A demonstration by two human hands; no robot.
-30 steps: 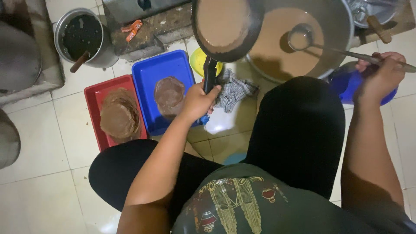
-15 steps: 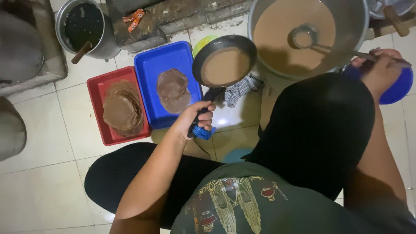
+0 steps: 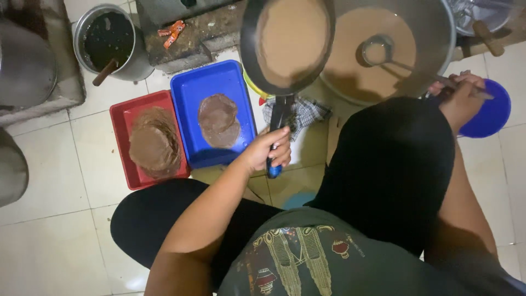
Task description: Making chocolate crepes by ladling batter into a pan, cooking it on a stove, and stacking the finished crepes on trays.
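left hand (image 3: pixel 267 152): fist wrapped round black handle of frying pan (image 3: pixel 287 44), pan held up in the air, tilted, thin layer of tan batter coating the inside
right hand (image 3: pixel 459 96): fingers curled round the long handle of the ladle (image 3: pixel 378 52)
ladle: bowl sat in the batter, handle ran right to the hand
batter pot (image 3: pixel 433 60): big metal pot, full of tan batter, just right of pan, rims overlapping in view
blue tray (image 3: pixel 189 98): on tiled floor, under and left of pan, held a small stack of brown thin pancakes (image 3: pixel 218 119)
red tray (image 3: pixel 119 118): touching blue tray's left side, held a taller pancake stack (image 3: pixel 154 143)
checked cloth (image 3: pixel 307 112): on floor under pan handle
small pot (image 3: pixel 109 41): top left, dark contents, wooden stick leaning in it
blue lid (image 3: pixel 490 118): round, behind right hand, on floor
knees: black trousers, person sat low over floor
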